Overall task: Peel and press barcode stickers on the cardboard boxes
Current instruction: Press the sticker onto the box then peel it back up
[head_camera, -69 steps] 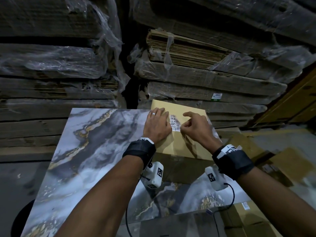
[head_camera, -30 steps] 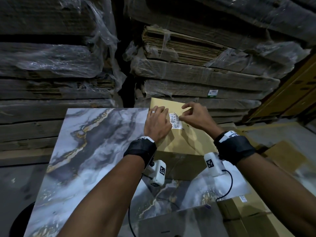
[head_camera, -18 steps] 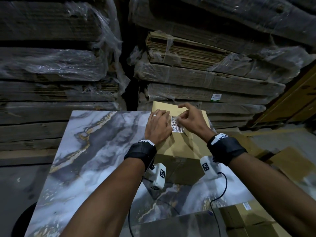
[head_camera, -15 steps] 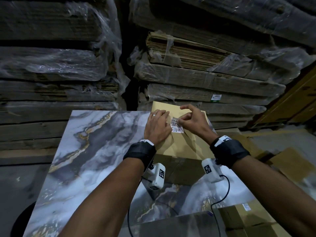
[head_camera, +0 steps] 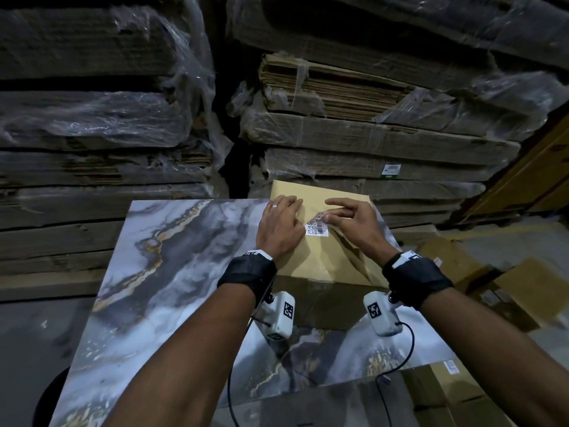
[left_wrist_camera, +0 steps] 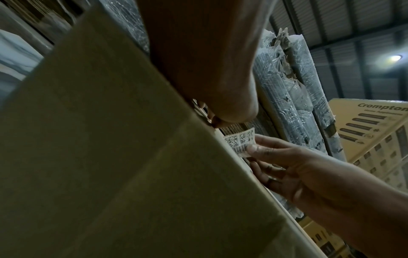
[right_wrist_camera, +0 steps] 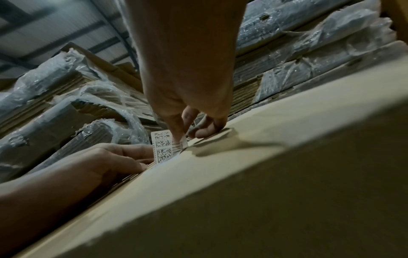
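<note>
Two hands are on the tan cardboard box (head_camera: 320, 248), which sits at about one o'clock on the grey-and-gold marbled tabletop (head_camera: 172, 272). On its top face lies the small white barcode sticker (head_camera: 317, 226), printed with square codes and bars. The left hand (head_camera: 278, 228), fingers straight and flat, rests on the cardboard just at the sticker's nine o'clock side. The right hand (head_camera: 354, 223) comes in from three o'clock; its thumb (right_wrist_camera: 178, 129) and a fingertip pinch the sticker's near edge, and in the wrist views that edge stands lifted off the cardboard.

From where I stand, the risk is a crooked or creased label: if the raised edge is laid down before the rest is smoothed, it could trap a wrinkle across the bars. A hard tug might tear it, or fold glue onto glue. Behind, plastic-wrapped stacks of flattened cardboard (head_camera: 369, 134) loom at twelve o'clock.
</note>
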Available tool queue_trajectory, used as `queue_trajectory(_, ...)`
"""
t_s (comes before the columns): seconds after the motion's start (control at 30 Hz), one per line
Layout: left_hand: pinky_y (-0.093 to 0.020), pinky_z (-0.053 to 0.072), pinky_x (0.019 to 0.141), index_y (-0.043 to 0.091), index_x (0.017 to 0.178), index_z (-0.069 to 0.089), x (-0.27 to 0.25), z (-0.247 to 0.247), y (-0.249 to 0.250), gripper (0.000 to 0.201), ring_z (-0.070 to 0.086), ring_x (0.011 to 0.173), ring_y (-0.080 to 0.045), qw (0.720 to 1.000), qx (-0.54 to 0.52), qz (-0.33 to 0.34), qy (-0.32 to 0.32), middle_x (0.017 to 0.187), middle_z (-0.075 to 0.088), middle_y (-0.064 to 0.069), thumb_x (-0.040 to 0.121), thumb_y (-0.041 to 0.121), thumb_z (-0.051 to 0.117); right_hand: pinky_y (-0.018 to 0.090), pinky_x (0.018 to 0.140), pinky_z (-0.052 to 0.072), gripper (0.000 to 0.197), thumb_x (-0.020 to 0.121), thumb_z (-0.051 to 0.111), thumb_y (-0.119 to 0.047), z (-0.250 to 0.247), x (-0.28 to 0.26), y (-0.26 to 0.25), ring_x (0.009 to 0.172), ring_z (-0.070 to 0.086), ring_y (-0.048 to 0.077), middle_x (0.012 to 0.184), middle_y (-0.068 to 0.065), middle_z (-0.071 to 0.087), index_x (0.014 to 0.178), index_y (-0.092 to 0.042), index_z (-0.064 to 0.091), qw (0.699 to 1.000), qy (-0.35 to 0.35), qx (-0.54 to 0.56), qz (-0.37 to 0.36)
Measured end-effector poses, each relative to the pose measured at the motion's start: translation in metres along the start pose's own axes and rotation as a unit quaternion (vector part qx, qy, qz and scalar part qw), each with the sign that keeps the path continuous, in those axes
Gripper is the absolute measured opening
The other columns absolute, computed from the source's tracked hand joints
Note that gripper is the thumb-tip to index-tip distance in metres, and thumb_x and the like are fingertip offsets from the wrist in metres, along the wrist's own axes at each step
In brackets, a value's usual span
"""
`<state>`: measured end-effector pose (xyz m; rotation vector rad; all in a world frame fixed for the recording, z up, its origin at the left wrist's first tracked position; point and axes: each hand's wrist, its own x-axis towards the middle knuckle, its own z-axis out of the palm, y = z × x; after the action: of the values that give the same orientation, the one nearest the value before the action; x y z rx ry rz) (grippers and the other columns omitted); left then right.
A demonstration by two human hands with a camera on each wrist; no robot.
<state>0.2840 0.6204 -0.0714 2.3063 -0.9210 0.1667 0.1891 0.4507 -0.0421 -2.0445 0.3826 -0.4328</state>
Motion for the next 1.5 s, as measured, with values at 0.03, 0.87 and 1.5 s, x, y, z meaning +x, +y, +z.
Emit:
queue_trajectory(0.03, -0.036, 0.021, 0.119, 0.012, 0.143, 0.054, 0.000, 0.000, 0.000, 0.056, 0.038, 0.139, -0.019, 1.000, -0.001, -0.001, -0.001, 0.147, 0.051, -0.003, 0.087, 0.013, 0.051, 0.045, 0.090, 0.062, 0.036, 0.087, 0.079, -0.009, 0.000, 0.000, 0.001, 0.097, 0.075, 0.012, 0.097, 0.002, 0.079, 0.121, -0.018, 0.073, 1.000, 0.001, 0.009, 0.002)
queue_trajectory(0.87, -0.037, 0.019, 0.118, 0.014, 0.145, 0.053, 0.000, 0.001, -0.002, 0.058, 0.038, 0.140, -0.019, 1.000, -0.006, 0.000, 0.001, 0.148, 0.050, -0.003, 0.087, 0.015, 0.053, 0.015, 0.093, 0.051, 0.043, 0.097, 0.065, -0.016, 0.010, -0.035, -0.003, 0.114, 0.063, 0.005, 0.130, -0.003, 0.066, 0.139, -0.027, 0.062, 0.985, 0.044, -0.106, -0.125)
queue_trajectory(1.5, -0.035, 0.042, 0.099, 0.013, 0.136, 0.059, -0.001, -0.001, -0.002, 0.057, 0.055, 0.114, -0.024, 0.992, -0.111, -0.044, 0.029, 0.120, 0.064, -0.003, 0.080, 0.006, 0.052, 0.059, 0.108, 0.033, 0.029, 0.082, 0.079, -0.022, 0.021, -0.002, -0.026, 0.138, 0.034, 0.037, 0.155, 0.010, 0.042, 0.110, -0.025, 0.074, 0.763, -0.062, -0.550, -0.334)
